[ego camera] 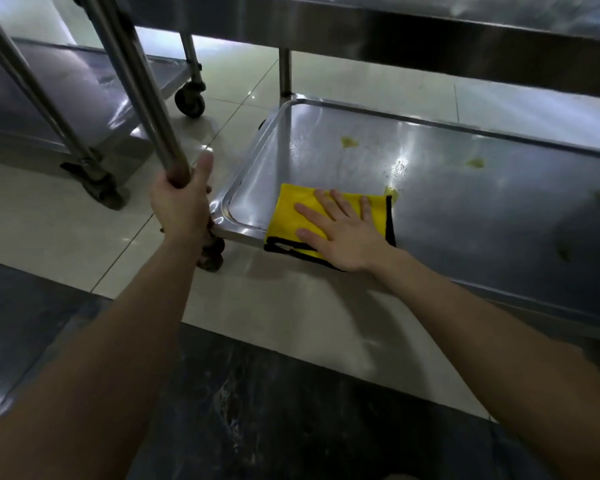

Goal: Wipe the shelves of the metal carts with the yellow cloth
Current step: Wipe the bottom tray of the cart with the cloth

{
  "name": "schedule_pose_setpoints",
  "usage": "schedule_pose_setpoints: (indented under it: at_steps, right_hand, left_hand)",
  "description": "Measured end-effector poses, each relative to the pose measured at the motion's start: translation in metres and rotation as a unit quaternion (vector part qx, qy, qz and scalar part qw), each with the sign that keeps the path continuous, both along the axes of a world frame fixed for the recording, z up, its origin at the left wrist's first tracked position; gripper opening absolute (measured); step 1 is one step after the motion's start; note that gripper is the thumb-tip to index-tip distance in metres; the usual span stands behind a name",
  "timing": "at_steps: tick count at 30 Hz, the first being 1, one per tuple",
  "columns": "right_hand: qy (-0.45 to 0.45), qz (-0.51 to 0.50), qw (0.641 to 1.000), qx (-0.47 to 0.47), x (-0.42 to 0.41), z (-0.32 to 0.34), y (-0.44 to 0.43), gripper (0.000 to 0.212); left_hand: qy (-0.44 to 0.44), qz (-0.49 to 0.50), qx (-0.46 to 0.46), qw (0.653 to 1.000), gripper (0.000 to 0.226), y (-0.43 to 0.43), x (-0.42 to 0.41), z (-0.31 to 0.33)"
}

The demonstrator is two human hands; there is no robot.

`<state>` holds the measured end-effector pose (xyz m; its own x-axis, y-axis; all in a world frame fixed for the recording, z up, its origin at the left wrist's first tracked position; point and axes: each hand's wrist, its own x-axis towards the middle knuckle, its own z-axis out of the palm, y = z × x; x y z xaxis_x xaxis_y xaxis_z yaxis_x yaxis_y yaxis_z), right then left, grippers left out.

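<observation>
Your right hand (340,233) lies flat, fingers spread, on the yellow cloth (293,216).
Your left hand (182,206) grasps the cart post (142,98); yellowish spots (349,142) mark the far shelf (465,209); a second cart (66,98) stands left on pale tiles (84,244).

Shelf (465,188) is brushed steel, shiny with streaky glare and a few dull yellowish smears toward 12 and 2 o'clock. Cloth (291,216) looks soft, matt microfibre, yellow with black stitched edging. Post (142,98) is smooth polished tube. Floor (243,84) is glossy pale tile, with dark marbled stone at 6 o'clock.
</observation>
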<state>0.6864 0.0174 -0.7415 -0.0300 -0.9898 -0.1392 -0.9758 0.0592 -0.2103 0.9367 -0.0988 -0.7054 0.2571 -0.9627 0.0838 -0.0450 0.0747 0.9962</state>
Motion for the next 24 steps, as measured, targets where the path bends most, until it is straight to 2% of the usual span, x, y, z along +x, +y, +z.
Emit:
schedule_pose_setpoints:
  at_steps: [6,8,12,14,16,18,20,22,24]
  right_hand:
    - [0.006,0.068,0.997,-0.029,-0.066,-0.005,0.008,0.066]
    - [0.02,0.017,0.999,-0.026,-0.108,-0.006,0.007,0.069]
    - [0.032,-0.181,0.983,-0.021,-0.156,-0.008,-0.018,0.081]
    - [0.029,-0.249,0.968,-0.02,-0.145,-0.01,-0.042,0.088]
    - [0.016,-0.262,0.965,-0.017,-0.111,-0.007,-0.065,0.096]
    - [0.023,-0.197,0.98,-0.015,-0.062,-0.004,-0.081,0.099]
    - [0.035,-0.075,0.996,-0.025,-0.008,-0.005,-0.086,0.093]
    - [0.032,0.061,0.997,-0.04,0.035,-0.005,-0.081,0.083]
    - [0.016,0.148,0.988,-0.051,0.047,-0.005,-0.074,0.071]
  left_hand:
    - [-0.005,0.019,-0.027,0.999,0.043,-0.014,-0.001,-0.009]
    - [-0.005,0.002,-0.036,0.999,0.039,-0.018,0.001,-0.01]
    - [-0.018,-0.009,-0.029,0.999,0.026,-0.018,0.004,-0.012]
    - [-0.019,-0.017,-0.023,0.999,0.021,-0.017,0.004,-0.011]
    - [-0.013,-0.017,-0.018,1.0,0.019,-0.015,0.004,-0.009]
    - [-0.012,-0.016,-0.018,1.0,0.02,-0.012,0.002,-0.007]
    - [-0.011,-0.021,-0.024,0.999,0.025,-0.009,0.001,-0.005]
    - [-0.015,-0.026,-0.029,0.999,0.031,-0.006,0.001,-0.003]
    - [-0.019,-0.033,-0.032,0.999,0.036,-0.003,0.001,0.0]
